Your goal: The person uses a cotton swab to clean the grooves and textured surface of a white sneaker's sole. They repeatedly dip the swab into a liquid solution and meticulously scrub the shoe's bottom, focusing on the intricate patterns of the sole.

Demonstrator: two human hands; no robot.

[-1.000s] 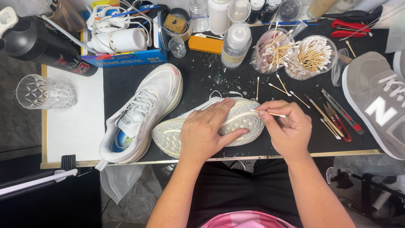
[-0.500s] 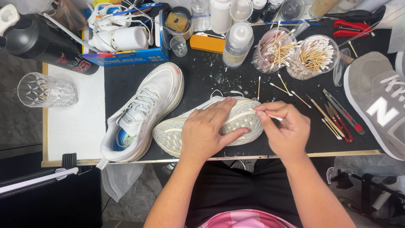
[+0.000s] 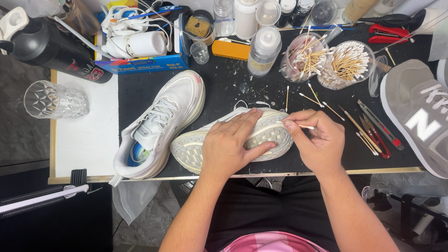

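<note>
A white sneaker lies sole-up (image 3: 268,133) on the black mat (image 3: 233,88) near the table's front edge. My left hand (image 3: 231,144) presses flat on its sole and holds it down. My right hand (image 3: 315,140) pinches a cotton swab (image 3: 298,125), whose tip touches the right end of the sole. The matching white sneaker (image 3: 158,123) stands upright just to the left, toe pointing away from me.
A grey sneaker (image 3: 417,114) sits at the right edge. Two clear cups of cotton swabs (image 3: 347,65), bottles (image 3: 263,51), loose swabs, brushes and red-handled tools (image 3: 378,137) lie behind and right. A faceted glass (image 3: 56,99), a black bottle (image 3: 51,49) and a blue box (image 3: 144,46) stand at left.
My right hand has shifted the swab slightly along the sole's right end. My left hand and the sneaker stay in place.
</note>
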